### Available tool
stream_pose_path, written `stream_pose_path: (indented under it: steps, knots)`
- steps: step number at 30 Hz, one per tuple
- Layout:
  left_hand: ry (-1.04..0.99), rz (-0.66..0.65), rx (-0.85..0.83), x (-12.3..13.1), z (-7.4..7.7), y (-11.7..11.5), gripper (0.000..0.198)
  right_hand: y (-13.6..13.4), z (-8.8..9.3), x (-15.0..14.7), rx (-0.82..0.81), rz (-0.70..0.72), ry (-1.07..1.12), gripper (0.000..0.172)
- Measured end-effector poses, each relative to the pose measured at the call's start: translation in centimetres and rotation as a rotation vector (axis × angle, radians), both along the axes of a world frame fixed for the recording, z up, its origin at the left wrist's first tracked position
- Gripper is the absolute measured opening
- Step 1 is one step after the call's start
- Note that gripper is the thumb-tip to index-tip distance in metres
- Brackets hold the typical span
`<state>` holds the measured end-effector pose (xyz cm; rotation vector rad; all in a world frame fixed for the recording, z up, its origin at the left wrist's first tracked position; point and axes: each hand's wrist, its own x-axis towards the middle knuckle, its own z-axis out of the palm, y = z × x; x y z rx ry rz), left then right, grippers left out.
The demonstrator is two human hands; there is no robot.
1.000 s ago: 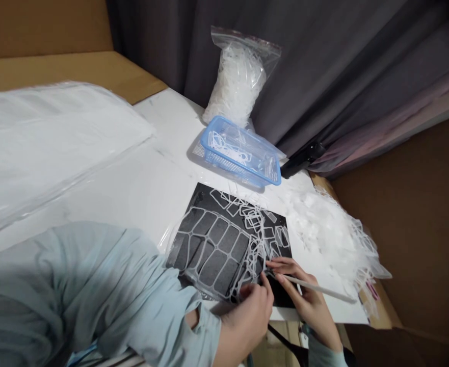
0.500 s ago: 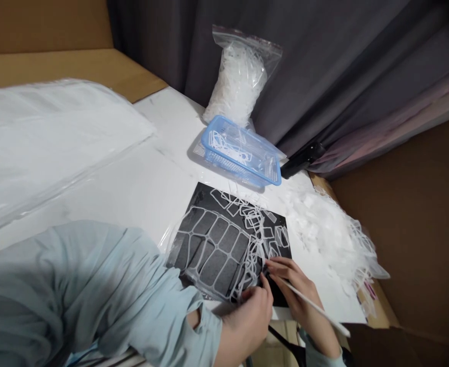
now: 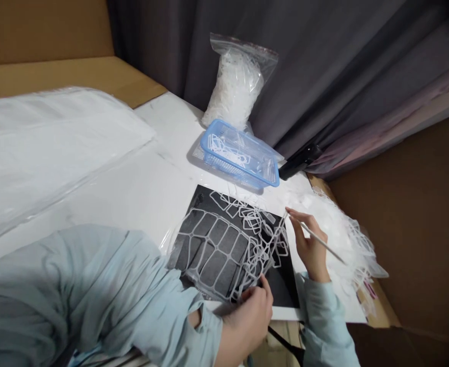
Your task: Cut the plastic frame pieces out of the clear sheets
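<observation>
A black sheet (image 3: 281,288) lies on the white board, and a white plastic lattice (image 3: 216,252) of rounded cells rests on it, with a tangle of small rectangular frames (image 3: 253,224) at its right side. My left hand (image 3: 249,316) is at the sheet's lower edge, its fingers pinching a lattice strip. My right hand (image 3: 310,244) is just beyond the sheet's right edge. It holds a thin white stick (image 3: 319,242) between fingers and thumb, and its fingertips are next to a strand of the tangle.
A blue mesh basket (image 3: 212,140) holding white plastic pieces stands behind the sheet, beside a zip bag (image 3: 237,86) of the same pieces. A heap of white plastic scraps (image 3: 342,244) lies to the right. A plastic-covered white slab (image 3: 56,153) lies at left, below a grey curtain (image 3: 323,76).
My right hand has moved up and to the right, from the sheet's lower right to beyond its right edge, with the stick in it. The left hand stays in place at the lower edge.
</observation>
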<state>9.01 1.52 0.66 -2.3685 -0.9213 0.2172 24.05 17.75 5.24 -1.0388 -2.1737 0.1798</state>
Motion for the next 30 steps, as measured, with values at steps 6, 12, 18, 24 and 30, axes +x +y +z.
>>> stream_pose_path:
  steps: [6, 12, 18, 24, 30]
  knots:
    - [-0.238, 0.041, 0.075, 0.4, -1.2, 0.1, 0.029, 3.1, -2.2, 0.1, -0.101, -0.004, 0.129, 0.022]
    - [-0.236, -0.021, 0.018, -0.1, -0.8, 0.1, 0.027, 3.3, -3.0, 1.2, -0.124, -0.113, 0.441, 0.025]
    - [-0.283, -0.176, -0.280, -2.2, 2.4, 1.7, 0.028, 3.3, -2.7, 1.6, -0.432, 0.059, 0.549, 0.030]
    - [-0.241, -0.182, -0.804, -5.7, 11.9, 5.9, 0.041, 3.1, -2.9, 1.9, -0.734, 0.206, 0.528, 0.032]
    - [-0.311, 0.016, -0.826, -6.1, 20.2, 10.4, 0.045, 3.4, -4.4, 1.6, -0.866, 0.317, 0.539, 0.028]
